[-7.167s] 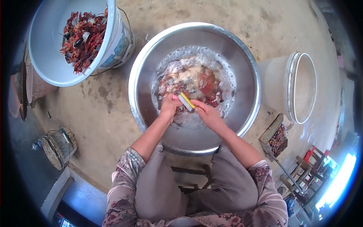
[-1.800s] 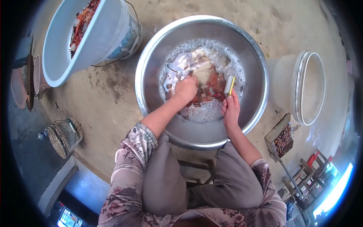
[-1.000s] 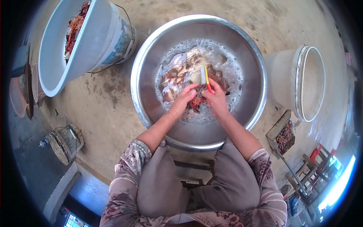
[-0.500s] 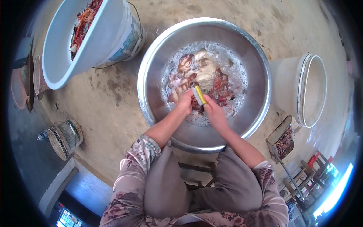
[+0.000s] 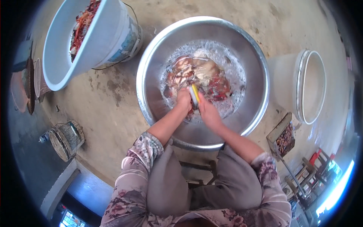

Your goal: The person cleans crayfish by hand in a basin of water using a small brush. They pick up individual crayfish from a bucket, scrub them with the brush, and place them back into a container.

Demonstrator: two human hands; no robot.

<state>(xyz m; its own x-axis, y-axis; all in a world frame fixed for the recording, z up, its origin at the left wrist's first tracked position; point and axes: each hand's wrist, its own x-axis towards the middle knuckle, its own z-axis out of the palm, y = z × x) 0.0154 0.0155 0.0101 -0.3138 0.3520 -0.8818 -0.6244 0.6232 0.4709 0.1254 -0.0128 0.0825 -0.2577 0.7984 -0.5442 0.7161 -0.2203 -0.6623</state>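
Observation:
A wide steel basin (image 5: 249,109) stands before my knees, holding foamy water and reddish-brown crayfish (image 5: 221,85), blurred by ripples. My right hand (image 5: 208,109) grips a scrub brush (image 5: 195,93) with a yellow back and white bristles turned to the left. Just left of the bristles, my left hand (image 5: 184,100) is closed around a dark red crayfish, mostly hidden by fingers and brush. Both hands are low over the near half of the water, close together.
At the upper left, a pale blue tub (image 5: 56,72) with red crayfish tilts against a white bucket (image 5: 126,43). Another white bucket (image 5: 298,87) stands right of the basin. Below it lies a long-handled dustpan (image 5: 280,135) with debris. A dirty pail (image 5: 66,140) sits at left.
The brush has shifted slightly up and left and stands more upright. My right hand has moved left with it. The water looks more rippled.

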